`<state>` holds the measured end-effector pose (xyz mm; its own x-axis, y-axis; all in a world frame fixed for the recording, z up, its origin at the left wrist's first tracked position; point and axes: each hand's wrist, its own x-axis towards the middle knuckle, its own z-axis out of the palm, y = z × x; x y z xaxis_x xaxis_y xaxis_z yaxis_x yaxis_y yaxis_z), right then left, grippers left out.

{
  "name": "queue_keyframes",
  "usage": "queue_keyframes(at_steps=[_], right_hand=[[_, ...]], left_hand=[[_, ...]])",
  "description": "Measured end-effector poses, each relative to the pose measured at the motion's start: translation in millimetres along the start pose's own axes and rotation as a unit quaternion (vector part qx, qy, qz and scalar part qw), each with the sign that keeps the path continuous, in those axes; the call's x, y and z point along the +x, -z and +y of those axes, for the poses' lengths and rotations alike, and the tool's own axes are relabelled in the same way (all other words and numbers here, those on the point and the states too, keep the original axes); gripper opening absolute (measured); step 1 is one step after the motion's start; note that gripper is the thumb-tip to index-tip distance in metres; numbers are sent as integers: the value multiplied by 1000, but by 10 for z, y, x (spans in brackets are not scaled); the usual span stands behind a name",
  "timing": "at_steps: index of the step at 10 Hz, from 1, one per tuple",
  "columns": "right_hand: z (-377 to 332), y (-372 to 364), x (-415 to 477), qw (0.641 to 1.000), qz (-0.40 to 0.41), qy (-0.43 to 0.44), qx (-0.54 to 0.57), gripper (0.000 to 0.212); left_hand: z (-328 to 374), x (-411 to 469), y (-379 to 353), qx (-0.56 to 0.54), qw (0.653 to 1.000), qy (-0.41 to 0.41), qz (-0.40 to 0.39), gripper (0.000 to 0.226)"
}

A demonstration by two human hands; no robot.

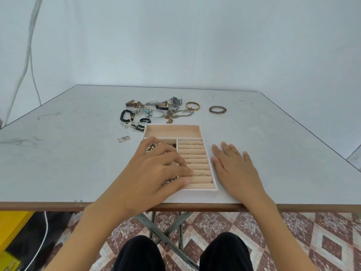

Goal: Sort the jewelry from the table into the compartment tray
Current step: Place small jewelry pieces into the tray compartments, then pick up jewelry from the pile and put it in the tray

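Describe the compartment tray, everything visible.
The pale-walled, beige-lined rectangular compartment tray lies flat on the grey table near its front edge. Its long far compartment is empty; the right section's padded ring rolls hold a few rings; the left section holds small jewelry, mostly hidden by the left hand, whose fingertips reach the rolls. The right hand lies flat beside it.

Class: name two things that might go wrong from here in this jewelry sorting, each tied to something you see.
1. The tray lies near the front edge of the table. A push from the left hand, which rests on the ring rolls, might slide it off.
2. The chains look tangled together, so lifting one may drag the rest along.
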<state>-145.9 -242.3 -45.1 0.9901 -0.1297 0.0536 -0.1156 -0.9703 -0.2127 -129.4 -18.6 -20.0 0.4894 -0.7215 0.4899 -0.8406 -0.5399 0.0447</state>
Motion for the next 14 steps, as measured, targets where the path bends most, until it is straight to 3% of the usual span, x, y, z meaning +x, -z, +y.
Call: queue_keyframes(at_steps=[12,13,14], right_hand=[[-13,15,-13,1000,-2,-4,-1,51],[-22,19,-15,1000,-2,-4,1,51],[-23,24,-15,1000,-3,-4,2,51]], left_hand=[[-25,-22,-66,-48,999,14,-21,38],[-58,-30,-35,-65,998,4,-3,41],[-176,-48,32,-137,988,30,66,34]])
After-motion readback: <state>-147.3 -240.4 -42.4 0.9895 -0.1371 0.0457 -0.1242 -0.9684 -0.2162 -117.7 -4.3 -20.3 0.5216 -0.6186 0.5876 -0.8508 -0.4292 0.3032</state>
